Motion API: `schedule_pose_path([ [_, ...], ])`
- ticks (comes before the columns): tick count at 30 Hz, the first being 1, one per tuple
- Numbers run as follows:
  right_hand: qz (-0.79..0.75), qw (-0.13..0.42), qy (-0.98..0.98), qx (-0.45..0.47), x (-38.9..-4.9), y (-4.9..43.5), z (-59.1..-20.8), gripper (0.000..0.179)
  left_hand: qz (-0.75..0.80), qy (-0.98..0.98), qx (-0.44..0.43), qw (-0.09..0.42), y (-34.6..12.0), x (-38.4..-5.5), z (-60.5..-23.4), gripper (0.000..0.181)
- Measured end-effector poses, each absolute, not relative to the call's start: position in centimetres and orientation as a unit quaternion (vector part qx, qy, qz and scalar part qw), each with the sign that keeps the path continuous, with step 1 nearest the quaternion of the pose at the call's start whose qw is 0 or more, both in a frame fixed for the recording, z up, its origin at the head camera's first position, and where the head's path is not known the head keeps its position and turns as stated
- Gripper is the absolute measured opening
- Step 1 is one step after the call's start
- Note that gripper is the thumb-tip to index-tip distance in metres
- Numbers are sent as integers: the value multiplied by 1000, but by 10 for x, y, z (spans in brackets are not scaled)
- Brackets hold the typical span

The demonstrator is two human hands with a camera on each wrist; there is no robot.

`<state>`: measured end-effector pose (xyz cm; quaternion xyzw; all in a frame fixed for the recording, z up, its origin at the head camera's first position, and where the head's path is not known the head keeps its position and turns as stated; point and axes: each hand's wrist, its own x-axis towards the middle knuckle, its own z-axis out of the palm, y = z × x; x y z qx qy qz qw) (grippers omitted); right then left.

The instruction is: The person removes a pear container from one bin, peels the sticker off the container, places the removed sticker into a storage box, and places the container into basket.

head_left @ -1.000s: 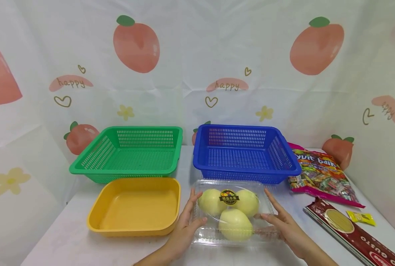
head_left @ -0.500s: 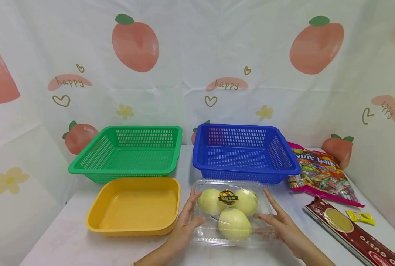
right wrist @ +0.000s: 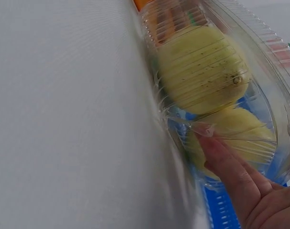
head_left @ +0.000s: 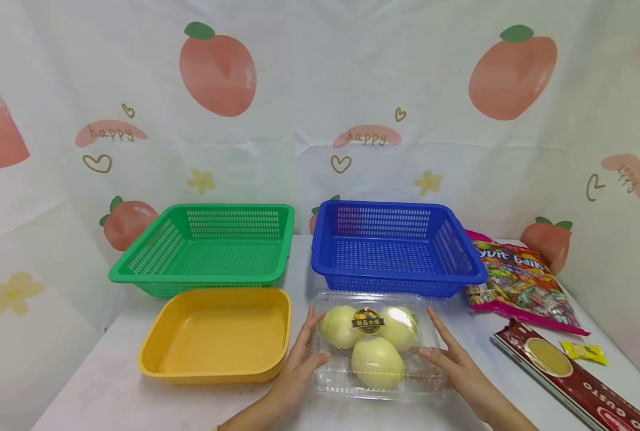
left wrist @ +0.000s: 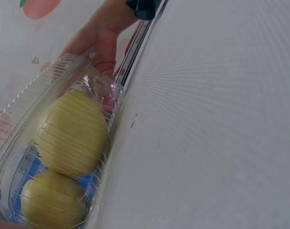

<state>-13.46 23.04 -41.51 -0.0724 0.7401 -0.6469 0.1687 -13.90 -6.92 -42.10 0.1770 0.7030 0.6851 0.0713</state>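
Observation:
A clear plastic clamshell box (head_left: pixel 343 365) with a dark label on its lid lies near the front of the table in the head view. Three pale yellow melon-like fruits (head_left: pixel 378 362) show through it. My left hand (head_left: pixel 296 366) holds its left side, thumb over the near edge. My right hand (head_left: pixel 462 372) holds the right side; some of its fingers show through the plastic. From the right wrist, a fingertip of the right hand (right wrist: pixel 238 179) presses on the box's ribbed wall. Two fruits (left wrist: pixel 73 133) are seen from the left wrist; left fingers are mostly out of that view.
Behind the box stands a blue basket (head_left: pixel 400 281), with a green basket (head_left: pixel 201 280) left of it. A yellow tub (head_left: pixel 212 377) is beside my left hand. Rightward lie a candy bag (head_left: pixel 521 281), a maroon packet (head_left: pixel 573 377) and a small yellow wrapper (head_left: pixel 584 352).
Both hands keep the same hold on the box. Box and hands sit slightly further left in the head view, as the baskets and backdrop shift a little too.

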Motion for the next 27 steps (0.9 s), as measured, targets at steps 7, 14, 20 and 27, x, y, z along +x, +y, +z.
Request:
schedule_pose_path([
  [7,-630,161,758,-51,-136,229,-414,73,687,700,182,69,-70,-139,-422,63],
  [14,-628,156,760,-50,-136,229,-414,73,687,699,187,72,-70,-139,-422,63],
  [20,-625,164,762,-46,-136,230,-412,74,687,699,187,72,-71,-139,-423,63],
  [27,-606,163,778,-11,-137,228,-409,75,684,702,184,74,-70,-139,-423,62],
])
